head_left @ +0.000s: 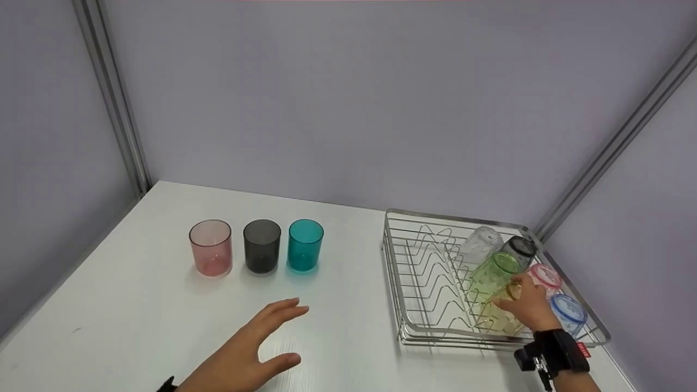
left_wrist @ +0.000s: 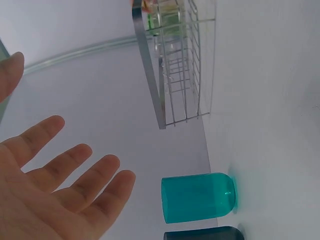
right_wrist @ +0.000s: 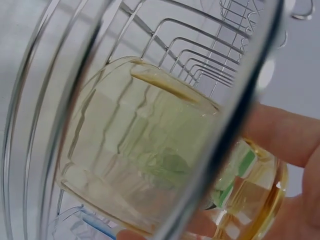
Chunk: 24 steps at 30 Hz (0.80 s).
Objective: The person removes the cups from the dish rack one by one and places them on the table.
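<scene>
- Here the left hand [head_left: 245,354] hovers palm down over the white table [head_left: 348,326], its fingers [left_wrist: 75,175] straight and spread wide, holding nothing and touching nothing
- It is nearest the teal cup [head_left: 305,245], which stands upright at the right end of a row with the dark grey cup [head_left: 262,246] in the middle and the pink cup [head_left: 211,247] on the left; the three stand close together, apart from the hand
- The right hand [head_left: 529,307] reaches into the wire dish rack [head_left: 400,283] at the right of the table and grips the yellow cup [head_left: 503,316], fingers and thumb curled round it near its rim
- The yellow cup lies tilted in the near part of the rack, just in front of the green cup [head_left: 493,272]; the right wrist view shows it close up with fingers [right_wrist: 285,135] round it
- Farther back in the rack lie a clear cup [head_left: 480,244] and another dark-rimmed cup [head_left: 520,249]; a pink-rimmed cup [head_left: 544,276] and a blue-rimmed cup [head_left: 569,313] lie along the right side
- A small red tag [head_left: 584,349] sits at the rack's near right corner; any writing on it is too small to read
- No other brand or label can be read
</scene>
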{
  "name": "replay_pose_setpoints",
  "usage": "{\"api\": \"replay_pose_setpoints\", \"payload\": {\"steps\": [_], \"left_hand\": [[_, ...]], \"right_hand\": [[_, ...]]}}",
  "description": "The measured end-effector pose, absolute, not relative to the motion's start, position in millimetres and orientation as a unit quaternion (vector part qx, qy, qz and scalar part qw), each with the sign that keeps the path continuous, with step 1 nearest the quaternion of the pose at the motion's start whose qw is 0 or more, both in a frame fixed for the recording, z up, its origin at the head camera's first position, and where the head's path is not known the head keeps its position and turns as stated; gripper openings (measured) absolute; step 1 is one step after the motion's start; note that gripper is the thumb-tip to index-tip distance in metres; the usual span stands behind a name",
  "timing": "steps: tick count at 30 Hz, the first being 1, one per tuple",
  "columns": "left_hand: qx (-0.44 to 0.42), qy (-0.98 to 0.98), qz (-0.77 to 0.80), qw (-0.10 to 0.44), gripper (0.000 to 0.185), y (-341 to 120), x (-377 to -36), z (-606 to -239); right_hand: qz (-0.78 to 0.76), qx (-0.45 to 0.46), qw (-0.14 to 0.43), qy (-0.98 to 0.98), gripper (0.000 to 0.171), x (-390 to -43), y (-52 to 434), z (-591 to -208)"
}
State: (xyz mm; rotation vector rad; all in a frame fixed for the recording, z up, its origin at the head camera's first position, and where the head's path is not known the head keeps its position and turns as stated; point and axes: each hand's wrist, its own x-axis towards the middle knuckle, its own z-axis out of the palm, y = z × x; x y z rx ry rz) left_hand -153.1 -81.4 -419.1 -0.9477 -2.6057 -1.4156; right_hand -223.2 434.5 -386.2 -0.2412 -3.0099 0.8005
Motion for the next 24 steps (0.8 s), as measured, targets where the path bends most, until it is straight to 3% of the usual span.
{"api": "replay_pose_setpoints", "payload": {"steps": [10,15,18,24], "left_hand": [[-0.299,-0.836,-0.461,0.005,0.055,-83,-153,-416],[-0.302,-0.826,-0.477,-0.006,0.054,-81,-155,-415],[-0.309,-0.817,-0.487,0.005,0.054,-80,-157,-414],[-0.319,-0.808,-0.495,0.032,0.055,-74,-158,-410]], "right_hand": [[0.243,-0.052,0.038,-0.968,0.064,-219,433,-371],[0.254,-0.076,0.056,-0.963,0.078,-204,433,-345],[0.276,-0.097,0.087,-0.952,0.086,-192,425,-329],[0.349,-0.090,0.166,-0.918,0.086,-170,391,-309]]}}
